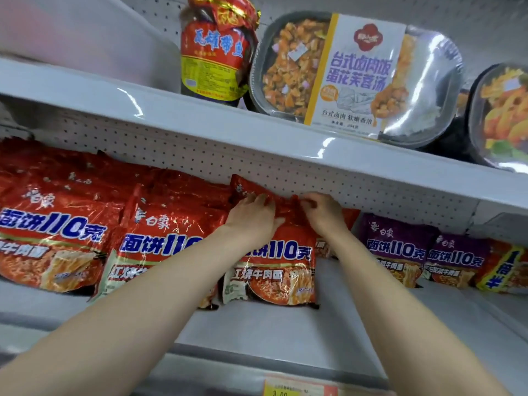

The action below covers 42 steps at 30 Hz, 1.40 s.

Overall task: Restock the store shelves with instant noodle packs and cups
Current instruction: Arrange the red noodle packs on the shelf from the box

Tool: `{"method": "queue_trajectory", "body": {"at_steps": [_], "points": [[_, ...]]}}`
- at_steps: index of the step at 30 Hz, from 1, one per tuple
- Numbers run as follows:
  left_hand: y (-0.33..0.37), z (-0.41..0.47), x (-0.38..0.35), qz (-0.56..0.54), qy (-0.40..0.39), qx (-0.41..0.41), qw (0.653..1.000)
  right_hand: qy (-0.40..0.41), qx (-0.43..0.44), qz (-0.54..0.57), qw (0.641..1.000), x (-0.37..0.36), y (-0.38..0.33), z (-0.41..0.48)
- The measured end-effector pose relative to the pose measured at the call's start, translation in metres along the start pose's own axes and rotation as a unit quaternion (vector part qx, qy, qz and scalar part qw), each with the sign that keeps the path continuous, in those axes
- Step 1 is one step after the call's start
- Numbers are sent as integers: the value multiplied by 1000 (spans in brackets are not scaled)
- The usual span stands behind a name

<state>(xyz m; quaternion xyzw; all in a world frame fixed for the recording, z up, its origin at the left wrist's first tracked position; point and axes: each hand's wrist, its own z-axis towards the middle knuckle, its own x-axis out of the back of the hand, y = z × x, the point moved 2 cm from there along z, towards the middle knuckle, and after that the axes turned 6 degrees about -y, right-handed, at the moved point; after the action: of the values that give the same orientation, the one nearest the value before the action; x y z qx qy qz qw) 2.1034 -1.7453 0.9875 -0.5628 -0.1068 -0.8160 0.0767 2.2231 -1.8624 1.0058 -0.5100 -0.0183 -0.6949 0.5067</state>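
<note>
Head view, left hand [253, 214] on noodle pack [281, 252], right hand [324, 212] pinching

Arms outstretched; left hand [253, 215] flat, right hand [323, 211] seemingly pinching

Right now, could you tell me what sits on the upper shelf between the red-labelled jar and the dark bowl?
In the head view, a meal tray with a white sleeve stands between the jar and the bowl.
</note>
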Motion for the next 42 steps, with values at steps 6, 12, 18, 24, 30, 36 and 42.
{"method": "queue_trajectory", "body": {"at_steps": [6,12,18,24,30,36,42], "points": [[-6,18,-11,11,-55,11,998,-40,3,-44,998,-14,-6,42],[-13,23,-16,48,-94,17,994,-71,7,-55,996,-33,-11,62],[-15,25,-18,59,-82,2,995,-77,-26,-82,993,-49,-9,83],[-15,17,-16,59,-71,-11,996,-24,-8,-74,997,-45,-12,86],[-12,12,-16,51,-68,-22,996,-52,14,-120,991,-38,-15,80],[-11,11,-13,58,-76,-17,995,-61,30,-83,994,-34,-15,51],[7,-4,-12,100,-15,-39,994,48,75,-51,995,-7,-9,-10]]}}
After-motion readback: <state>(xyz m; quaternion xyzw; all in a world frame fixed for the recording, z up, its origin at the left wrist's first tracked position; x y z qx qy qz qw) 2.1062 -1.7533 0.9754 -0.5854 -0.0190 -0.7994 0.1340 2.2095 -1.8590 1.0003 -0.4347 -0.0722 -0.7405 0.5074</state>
